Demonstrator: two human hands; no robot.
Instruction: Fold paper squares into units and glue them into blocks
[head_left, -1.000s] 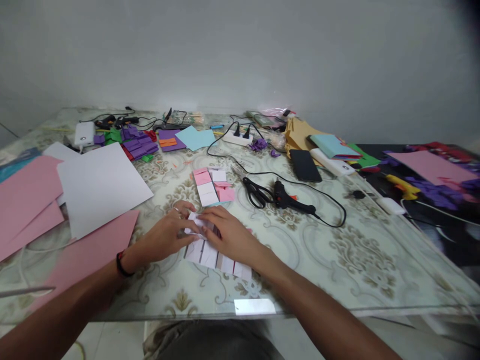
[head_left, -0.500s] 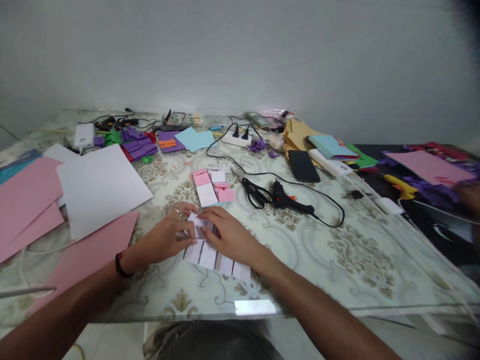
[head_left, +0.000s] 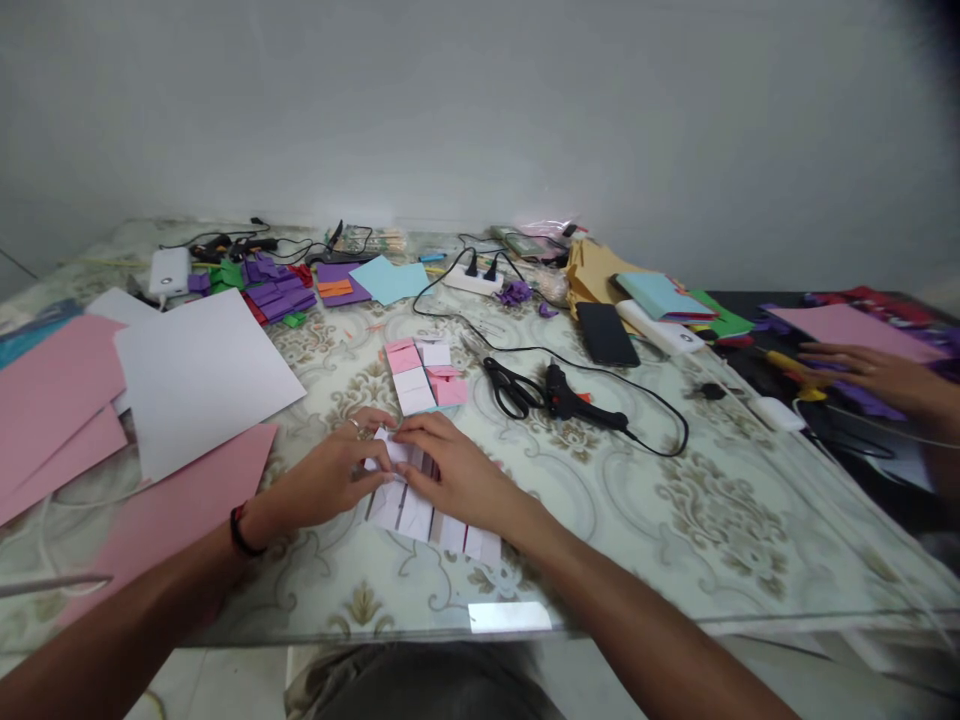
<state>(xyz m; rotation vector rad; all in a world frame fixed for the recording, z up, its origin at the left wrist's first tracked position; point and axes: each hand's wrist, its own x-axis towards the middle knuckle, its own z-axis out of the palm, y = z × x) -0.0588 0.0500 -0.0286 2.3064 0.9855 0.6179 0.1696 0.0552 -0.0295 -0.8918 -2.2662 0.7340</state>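
Note:
A folded white paper piece (head_left: 416, 515) with dark gaps between its strips lies on the patterned table, near its front edge. My left hand (head_left: 349, 465) pinches the paper's upper left part between thumb and fingers. From the right, my right hand (head_left: 450, 470) holds the same paper's top, its fingers bent over it and close to my left fingertips. Just beyond my hands lie pink and white folded papers (head_left: 424, 378). To the right of these are black scissors (head_left: 514, 388) and a black glue gun (head_left: 581, 400).
Pink sheets (head_left: 56, 400) and a large white sheet (head_left: 206, 375) cover the left side. A power strip (head_left: 474, 277), a phone (head_left: 607, 333) and cables lie farther back. At right, another person's hand (head_left: 877, 375) is at a yellow glue gun (head_left: 791, 370).
The other person's hand has come farther into view at the right, over the yellow glue gun. My hands have shifted only slightly on the white paper.

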